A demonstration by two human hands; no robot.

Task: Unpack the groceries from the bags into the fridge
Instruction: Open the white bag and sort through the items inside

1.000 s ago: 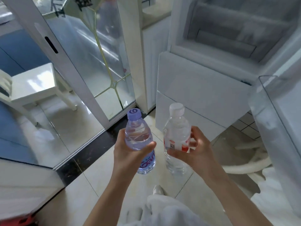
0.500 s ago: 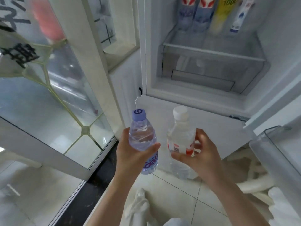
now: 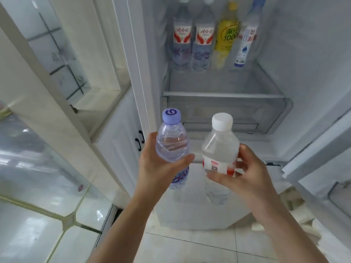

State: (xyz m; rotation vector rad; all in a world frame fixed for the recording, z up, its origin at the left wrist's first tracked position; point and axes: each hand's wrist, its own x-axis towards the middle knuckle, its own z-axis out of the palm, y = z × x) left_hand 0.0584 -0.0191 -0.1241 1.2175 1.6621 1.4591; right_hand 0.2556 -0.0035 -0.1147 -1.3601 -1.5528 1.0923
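The left hand point(image 3: 157, 164) grips a purple-capped water bottle point(image 3: 172, 147) and the right hand point(image 3: 245, 173) a white-capped, red-labelled one point(image 3: 220, 156), both upright before the open fridge point(image 3: 224, 95), whose 4 shelved bottles point(image 3: 214, 35) now show fully.

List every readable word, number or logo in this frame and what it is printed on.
"1000": yellow bottle in the fridge.
Swirl logo: purple cap of the bottle in the left hand.
Partial letters, maybe "an": that bottle's label.
Chinese script on the other fridge bottles: too blurred to read.

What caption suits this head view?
Two hands hold water bottles before an open fridge.
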